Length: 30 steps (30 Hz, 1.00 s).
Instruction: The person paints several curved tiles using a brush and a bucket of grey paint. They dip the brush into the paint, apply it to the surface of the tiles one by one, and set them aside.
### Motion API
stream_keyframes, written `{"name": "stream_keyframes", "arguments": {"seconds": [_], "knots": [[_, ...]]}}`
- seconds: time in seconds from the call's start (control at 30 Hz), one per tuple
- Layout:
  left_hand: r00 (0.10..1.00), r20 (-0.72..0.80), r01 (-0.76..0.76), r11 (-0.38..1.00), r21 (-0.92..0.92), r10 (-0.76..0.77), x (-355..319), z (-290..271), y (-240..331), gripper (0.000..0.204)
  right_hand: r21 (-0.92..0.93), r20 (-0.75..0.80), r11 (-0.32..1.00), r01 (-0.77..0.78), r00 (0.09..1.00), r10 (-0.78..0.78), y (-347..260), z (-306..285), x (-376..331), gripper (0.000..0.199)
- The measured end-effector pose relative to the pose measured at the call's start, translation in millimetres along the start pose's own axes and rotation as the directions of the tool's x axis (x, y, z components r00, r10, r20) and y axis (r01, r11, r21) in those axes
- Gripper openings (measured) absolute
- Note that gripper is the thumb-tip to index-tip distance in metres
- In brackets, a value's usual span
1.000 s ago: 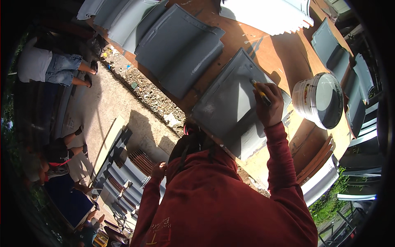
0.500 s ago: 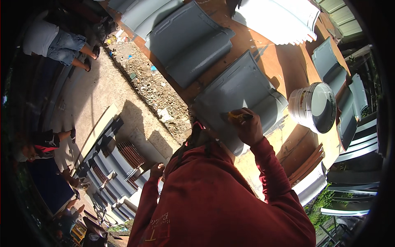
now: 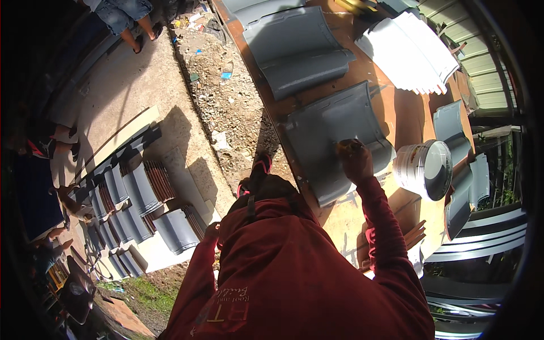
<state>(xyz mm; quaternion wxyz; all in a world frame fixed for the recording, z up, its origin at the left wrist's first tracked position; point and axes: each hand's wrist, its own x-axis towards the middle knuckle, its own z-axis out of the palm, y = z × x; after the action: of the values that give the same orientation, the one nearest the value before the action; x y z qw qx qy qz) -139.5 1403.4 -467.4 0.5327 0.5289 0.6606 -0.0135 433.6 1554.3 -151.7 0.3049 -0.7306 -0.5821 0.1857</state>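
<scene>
My right hand (image 3: 360,163) is closed round a paintbrush (image 3: 344,148) with yellowish colouring. Its bristle end meets the curved grey roof tile (image 3: 317,136) lying before me on the wooden table (image 3: 391,218); my fingers partly hide the brush. Right of that tile stands a white bucket (image 3: 409,168), its round top showing grey. Low beside my body hangs my left hand (image 3: 212,231), small and partly shaded, so its fingers cannot be made out. Beyond the worked tile lies another grey tile (image 3: 300,54).
A brightly lit stack of tiles (image 3: 411,51) lies at the far right of the table. More grey tiles (image 3: 451,122) line its right edge. Stacked roof tiles (image 3: 141,187) sit on the ground at left. People stand farther left, one in denim shorts (image 3: 122,14).
The view has shifted, bringing the ground stacks lower and more fully into sight. My right hand and the brush have moved across the tile, away from its near left part. The left hand stays low.
</scene>
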Motion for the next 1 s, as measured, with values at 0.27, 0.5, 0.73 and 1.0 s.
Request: {"name": "stream_keyframes", "arguments": {"seconds": [0.27,0.5,0.73,1.0], "knots": [[0.997,0.037,0.061,0.995,0.080,-0.064,-17,14,5,0.039,0.248,0.313,0.954,0.169,0.918,-0.244,-74,18,41,0.014],[0.989,-0.148,-0.010,0.997,-0.076,-0.001,19,-18,68,0.037,-0.111,0.451,0.656,0.747,0.626,-0.636,-102,90,80,0.012],[0.982,-0.172,-0.074,0.996,0.058,0.083,35,23,115,0.035,-0.130,0.830,0.543,0.829,0.391,-0.398,-92,99,51,0.009],[0.984,-0.144,-0.091,0.991,0.096,0.105,22,75,83,0.033,-0.110,0.783,0.400,0.910,0.327,-0.530,-98,129,54,0.004]]}}
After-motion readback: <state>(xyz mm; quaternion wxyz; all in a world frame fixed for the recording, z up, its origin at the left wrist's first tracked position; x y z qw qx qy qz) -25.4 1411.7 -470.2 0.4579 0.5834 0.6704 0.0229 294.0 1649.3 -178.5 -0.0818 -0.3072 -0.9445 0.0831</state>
